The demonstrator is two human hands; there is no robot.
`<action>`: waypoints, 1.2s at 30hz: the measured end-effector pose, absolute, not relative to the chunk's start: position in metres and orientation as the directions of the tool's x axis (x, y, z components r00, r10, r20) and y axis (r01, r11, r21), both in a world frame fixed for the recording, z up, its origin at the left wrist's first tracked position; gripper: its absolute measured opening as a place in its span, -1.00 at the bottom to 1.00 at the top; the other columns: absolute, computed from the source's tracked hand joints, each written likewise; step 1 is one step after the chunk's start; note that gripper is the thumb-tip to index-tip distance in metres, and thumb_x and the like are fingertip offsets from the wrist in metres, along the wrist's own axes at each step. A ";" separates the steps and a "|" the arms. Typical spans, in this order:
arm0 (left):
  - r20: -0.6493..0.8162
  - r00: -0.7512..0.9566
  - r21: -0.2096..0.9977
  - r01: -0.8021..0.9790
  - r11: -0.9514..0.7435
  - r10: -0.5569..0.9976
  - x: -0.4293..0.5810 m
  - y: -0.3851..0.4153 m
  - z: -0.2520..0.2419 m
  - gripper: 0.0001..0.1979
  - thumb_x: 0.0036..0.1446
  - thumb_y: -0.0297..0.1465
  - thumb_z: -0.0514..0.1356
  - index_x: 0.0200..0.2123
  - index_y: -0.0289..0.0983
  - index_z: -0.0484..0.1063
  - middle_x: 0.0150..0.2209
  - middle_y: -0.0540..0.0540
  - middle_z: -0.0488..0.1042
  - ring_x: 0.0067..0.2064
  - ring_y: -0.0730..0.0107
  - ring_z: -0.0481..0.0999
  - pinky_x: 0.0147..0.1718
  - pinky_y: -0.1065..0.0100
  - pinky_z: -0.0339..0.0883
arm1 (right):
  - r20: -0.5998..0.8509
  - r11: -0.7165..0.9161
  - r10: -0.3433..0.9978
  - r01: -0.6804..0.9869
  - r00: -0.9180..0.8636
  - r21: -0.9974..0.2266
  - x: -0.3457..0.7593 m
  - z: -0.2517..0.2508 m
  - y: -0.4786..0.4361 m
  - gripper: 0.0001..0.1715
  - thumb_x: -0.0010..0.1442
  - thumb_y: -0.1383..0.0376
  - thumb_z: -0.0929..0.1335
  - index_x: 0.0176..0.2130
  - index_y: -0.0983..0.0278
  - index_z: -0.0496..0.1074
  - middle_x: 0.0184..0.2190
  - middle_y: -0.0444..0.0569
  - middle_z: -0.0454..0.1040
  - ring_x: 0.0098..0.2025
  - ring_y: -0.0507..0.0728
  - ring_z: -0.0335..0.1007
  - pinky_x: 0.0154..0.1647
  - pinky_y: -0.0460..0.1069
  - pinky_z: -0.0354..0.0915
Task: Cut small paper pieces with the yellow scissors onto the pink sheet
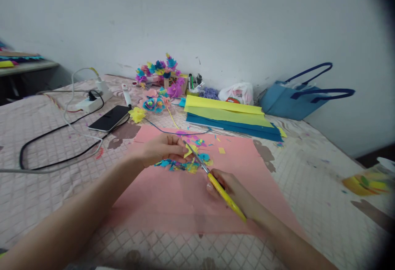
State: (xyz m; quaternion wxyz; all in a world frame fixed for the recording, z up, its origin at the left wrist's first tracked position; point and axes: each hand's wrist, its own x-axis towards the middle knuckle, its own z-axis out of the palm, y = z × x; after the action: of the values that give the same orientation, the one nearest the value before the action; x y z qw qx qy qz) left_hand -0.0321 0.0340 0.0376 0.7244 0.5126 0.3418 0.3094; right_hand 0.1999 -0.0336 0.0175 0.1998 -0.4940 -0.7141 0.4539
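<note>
My left hand (168, 148) pinches a small piece of yellow paper (190, 150) above the pink sheet. In my right hand (226, 183) are yellow-handled scissors (226, 196), their metal blades pointing up and left to the yellow paper. Whether the blades are parted cannot be made out. Beneath and around my hands, small cut paper pieces (177, 165) in blue, yellow and purple lie on the pink sheet (185, 204). A small yellow square (221, 150) rests to the right of the blades.
Behind the pink sheet lie yellow and blue paper sheets (228, 117), with paper flowers (157, 101) to their left. A phone (110, 118), cables and a power strip (95, 99) occupy the left. A blue bag (293, 99) stands back right; a clear container (367, 182) sits far right.
</note>
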 end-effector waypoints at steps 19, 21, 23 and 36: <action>-0.162 0.621 0.944 -0.130 0.304 0.767 -0.036 0.036 0.037 -0.82 -0.08 -0.42 0.38 -0.49 -0.37 0.44 -0.42 -0.12 0.60 -0.31 0.35 0.61 -0.28 0.39 0.49 | -0.243 -0.063 0.887 0.419 -0.393 -0.906 0.198 0.015 -0.034 -0.84 -0.02 0.28 0.29 -0.53 0.25 0.16 -0.61 -0.20 0.12 -0.58 -0.04 -0.01 -0.64 -0.15 -0.06; -0.159 0.624 0.944 -0.132 0.304 0.765 -0.036 0.037 0.037 -0.83 -0.08 -0.43 0.38 -0.49 -0.37 0.44 -0.42 -0.11 0.60 -0.31 0.35 0.61 -0.29 0.41 0.49 | -0.252 -0.082 0.881 0.396 -0.401 -0.915 0.198 0.015 -0.034 -0.83 -0.01 0.26 0.28 -0.53 0.24 0.16 -0.62 -0.21 0.11 -0.59 -0.04 -0.02 -0.65 -0.14 -0.08; -0.157 0.628 0.945 -0.130 0.302 0.763 -0.036 0.037 0.037 -0.84 -0.07 -0.43 0.37 -0.48 -0.37 0.45 -0.41 -0.12 0.60 -0.30 0.35 0.61 -0.28 0.41 0.49 | -0.239 -0.072 0.872 0.372 -0.427 -0.925 0.198 0.016 -0.035 -0.78 0.01 0.21 0.28 -0.54 0.23 0.13 -0.66 -0.23 0.08 -0.61 -0.04 -0.05 -0.65 -0.13 -0.09; -0.175 0.643 0.937 -0.125 0.327 0.746 -0.037 0.037 0.037 -0.83 -0.08 -0.43 0.38 -0.48 -0.37 0.44 -0.40 -0.14 0.61 -0.28 0.31 0.61 -0.25 0.36 0.50 | -0.222 -0.039 0.860 0.374 -0.459 -0.927 0.199 0.020 -0.036 -0.79 -0.02 0.22 0.28 -0.54 0.23 0.12 -0.67 -0.24 0.07 -0.61 -0.05 -0.07 -0.62 -0.13 -0.09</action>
State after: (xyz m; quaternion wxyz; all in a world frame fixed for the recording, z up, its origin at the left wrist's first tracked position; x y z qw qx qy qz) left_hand -0.0373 0.0368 0.0367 0.7539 0.5029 0.3087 0.2888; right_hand 0.1989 -0.0359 0.0200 0.2224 -0.4701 -0.6564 0.5464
